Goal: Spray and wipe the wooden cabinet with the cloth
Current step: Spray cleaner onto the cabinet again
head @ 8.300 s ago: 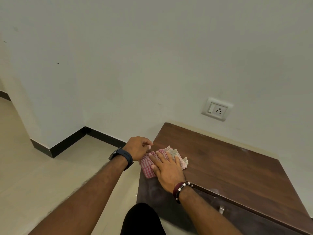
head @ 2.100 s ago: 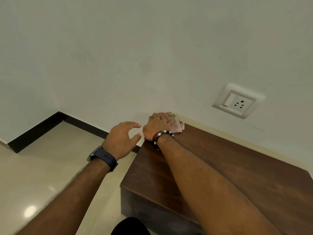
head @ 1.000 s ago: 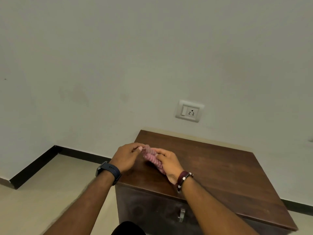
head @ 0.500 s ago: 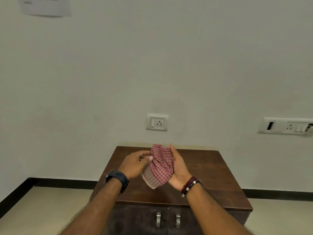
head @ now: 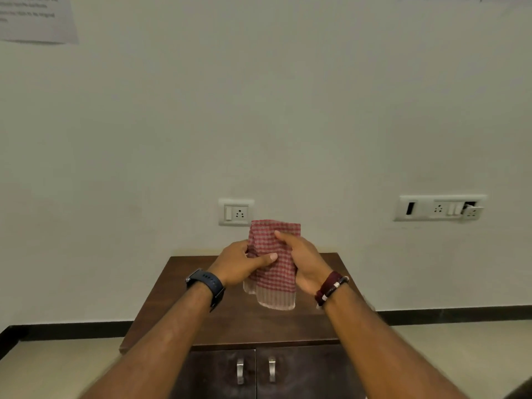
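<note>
A sheet of paper (head: 37, 18) with blurred print is stuck to the wall at the upper left. Lower down, the left hand (head: 237, 263) wears a dark watch (head: 207, 285) on its wrist and grips the left edge of the cloth (head: 273, 266), its thumb laid across the front of the fabric. The cloth is red-and-white checked with a pale striped hem at the bottom; it is held upright in the air above the cabinet (head: 236, 323), clear of the top, and its upper edge overlaps the lower corner of a wall socket (head: 236, 212) in the view. The right hand (head: 305, 262) holds the right side of the cloth, fingers curled round it with the forefinger on the front, and a dark red and black bracelet (head: 329, 287) sits on its wrist. The cabinet stands against the wall below the hands, with a dark brown wooden top and two doors, each with a metal handle (head: 240, 370). Further right on the wall is a longer switch panel (head: 440, 208). A black skirting board (head: 454, 314) runs along the foot of the wall above a pale floor (head: 475, 358)
</note>
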### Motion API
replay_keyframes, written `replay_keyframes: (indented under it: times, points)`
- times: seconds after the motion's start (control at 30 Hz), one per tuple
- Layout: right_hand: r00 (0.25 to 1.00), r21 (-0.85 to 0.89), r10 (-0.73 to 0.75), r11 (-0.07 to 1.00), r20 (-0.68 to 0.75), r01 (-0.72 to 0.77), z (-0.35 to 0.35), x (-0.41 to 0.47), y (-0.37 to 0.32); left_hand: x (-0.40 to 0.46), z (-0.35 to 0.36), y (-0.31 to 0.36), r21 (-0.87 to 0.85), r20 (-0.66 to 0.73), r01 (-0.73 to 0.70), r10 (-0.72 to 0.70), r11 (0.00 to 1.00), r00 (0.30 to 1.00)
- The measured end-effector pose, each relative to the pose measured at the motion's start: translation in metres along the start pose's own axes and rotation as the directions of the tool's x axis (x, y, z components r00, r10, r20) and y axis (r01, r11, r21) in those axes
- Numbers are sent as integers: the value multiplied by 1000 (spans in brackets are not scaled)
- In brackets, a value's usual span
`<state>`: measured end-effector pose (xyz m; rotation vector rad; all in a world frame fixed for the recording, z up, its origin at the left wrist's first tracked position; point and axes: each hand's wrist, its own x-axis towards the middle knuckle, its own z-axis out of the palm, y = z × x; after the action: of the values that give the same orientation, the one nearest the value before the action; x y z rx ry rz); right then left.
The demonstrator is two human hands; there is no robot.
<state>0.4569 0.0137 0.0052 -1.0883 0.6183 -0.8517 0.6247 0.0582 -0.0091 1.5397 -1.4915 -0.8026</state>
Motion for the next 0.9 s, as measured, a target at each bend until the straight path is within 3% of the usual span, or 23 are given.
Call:
replay_keyframes:
  times: [0.2,0.4,0.9]
  points:
    - [972,-224,-223,953,-69,203,-27,-9,-41,6,22,42,-129,82,-98,109,987,991]
    - [907,-261,-392,901,-152,345,-59,-33,-69,13,61,84,-235,117,-150,181,960,977]
    - [753,-434,-547,816,-366,381,-158,-118,-130,25,189,163,-421,270,-131,262,897,926]
